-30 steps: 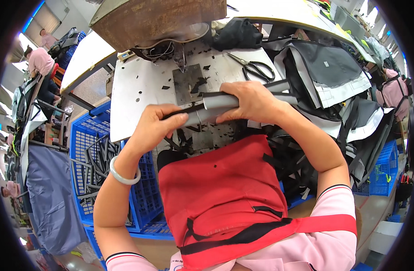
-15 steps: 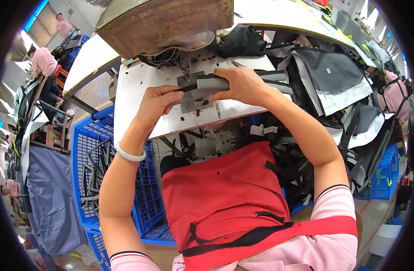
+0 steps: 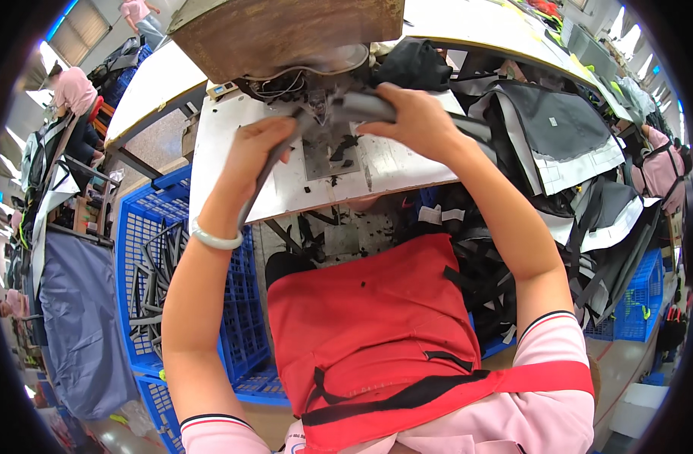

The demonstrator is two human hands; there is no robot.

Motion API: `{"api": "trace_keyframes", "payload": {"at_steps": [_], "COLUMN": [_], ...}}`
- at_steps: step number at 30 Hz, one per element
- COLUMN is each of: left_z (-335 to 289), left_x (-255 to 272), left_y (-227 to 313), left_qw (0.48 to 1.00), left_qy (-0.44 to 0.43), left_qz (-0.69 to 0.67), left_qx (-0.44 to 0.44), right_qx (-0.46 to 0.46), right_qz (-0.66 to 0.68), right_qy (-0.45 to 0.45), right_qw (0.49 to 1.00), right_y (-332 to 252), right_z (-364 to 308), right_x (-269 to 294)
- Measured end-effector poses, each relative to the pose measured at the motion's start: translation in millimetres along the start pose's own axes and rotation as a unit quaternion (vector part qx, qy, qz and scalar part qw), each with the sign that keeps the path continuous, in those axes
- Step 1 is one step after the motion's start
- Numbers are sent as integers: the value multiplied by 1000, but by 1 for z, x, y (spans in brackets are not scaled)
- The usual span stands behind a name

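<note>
My left hand [image 3: 257,155] is closed on a narrow dark grey fabric strip [image 3: 269,168], which slants down past the wrist over the front edge of the white work table [image 3: 233,163]. Pinched between the thumb and fingers of my right hand [image 3: 422,125] is a thicker grey strip [image 3: 367,108], blurred by motion. Its left end is beside the working part of a machine [image 3: 316,106], under a rusty brown housing [image 3: 286,38]. Between my hands lies a metal plate [image 3: 333,153] with black scraps on it. More dark strips [image 3: 471,127] extend to the right behind my right hand.
A blue crate [image 3: 151,242] with many grey strips stands left of the table. Large grey and white fabric pieces [image 3: 554,125] pile up at right, beside another blue crate [image 3: 640,295]. A black cloth bundle [image 3: 413,64] lies behind my right hand. Other people [image 3: 75,94] are farther off.
My hands have moved up toward the machine and slightly apart. The strip in my left hand now hangs toward me, and the right-hand strip's end has risen. A background person has moved right.
</note>
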State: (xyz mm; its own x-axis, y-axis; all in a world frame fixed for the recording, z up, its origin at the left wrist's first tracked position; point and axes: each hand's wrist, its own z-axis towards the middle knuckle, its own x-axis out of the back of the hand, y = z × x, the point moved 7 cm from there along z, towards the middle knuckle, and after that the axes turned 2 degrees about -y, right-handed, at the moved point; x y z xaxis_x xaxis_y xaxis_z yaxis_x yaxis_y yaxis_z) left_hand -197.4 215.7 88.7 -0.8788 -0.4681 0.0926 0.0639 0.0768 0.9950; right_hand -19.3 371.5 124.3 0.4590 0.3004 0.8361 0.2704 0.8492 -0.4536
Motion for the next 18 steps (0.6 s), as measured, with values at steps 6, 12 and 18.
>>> {"api": "trace_keyframes", "payload": {"at_steps": [6, 12, 18], "left_z": [-23, -40, -84], "left_x": [-44, -92, -28], "left_y": [0, -1, -41], "left_qw": [937, 966, 961], "left_qy": [-134, -136, -160], "left_qz": [321, 199, 170], "left_qx": [-39, -96, 146], "right_qx": [255, 315, 52], "right_qz": [-97, -302, -70], "right_qy": [-129, -89, -171], "right_qw": [953, 895, 981], "right_y": [-121, -129, -29], "right_z": [-89, -86, -71], "right_x": [-81, -147, -26]}}
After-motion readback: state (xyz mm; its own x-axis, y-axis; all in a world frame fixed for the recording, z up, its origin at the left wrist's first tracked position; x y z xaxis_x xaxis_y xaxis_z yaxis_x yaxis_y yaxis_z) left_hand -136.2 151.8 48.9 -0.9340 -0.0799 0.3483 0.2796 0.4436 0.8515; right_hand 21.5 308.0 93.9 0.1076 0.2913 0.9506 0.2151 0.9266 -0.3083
